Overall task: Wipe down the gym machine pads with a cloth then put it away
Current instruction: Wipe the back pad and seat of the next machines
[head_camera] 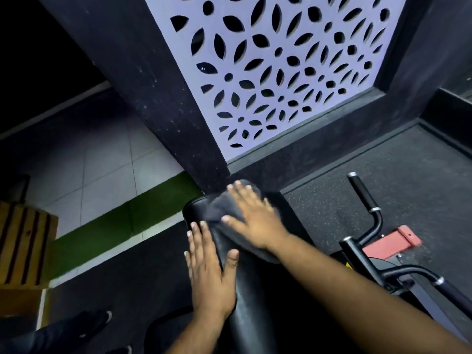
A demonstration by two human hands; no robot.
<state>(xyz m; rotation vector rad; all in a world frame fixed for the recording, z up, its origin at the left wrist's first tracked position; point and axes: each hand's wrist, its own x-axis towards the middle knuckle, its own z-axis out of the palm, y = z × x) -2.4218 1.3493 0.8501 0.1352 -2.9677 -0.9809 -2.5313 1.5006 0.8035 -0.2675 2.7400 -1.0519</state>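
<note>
Far left: a slatted wooden box (24, 241) sits by the tiled wall w/ a green strip (122, 223) along its base. Not in play.

Next over, the left hand (208, 272) lies flat against the left side of the long black pad (245, 302), fingers straight, thumb hooked over onto the pad's top face. It holds nothing; it's bracing. Keep it so — the pad looks narrow & rounded, so a steady counter-press should stop it rocking while the other hand scrubs.

Centre: the dark grey cloth (224, 208) is draped over the pad's far end, bunched a bit at the top. The right hand (251, 218) presses it down, palm flat, fingers spread & straight — pressing, not pinching. Edges look blurred, so prob mid-stroke.

To do this step well, imo: keep the palm wide on the cloth, work long overlapping passes down the pad's length toward the body, wrap the cloth round the rounded end & side edges, and shift the left hand down so the spot under it gets wiped too.

Right: black handle bars (365, 198) & a red bracket (393, 241) on the speckled rubber floor (383, 162), well apart from the cloth.
</note>
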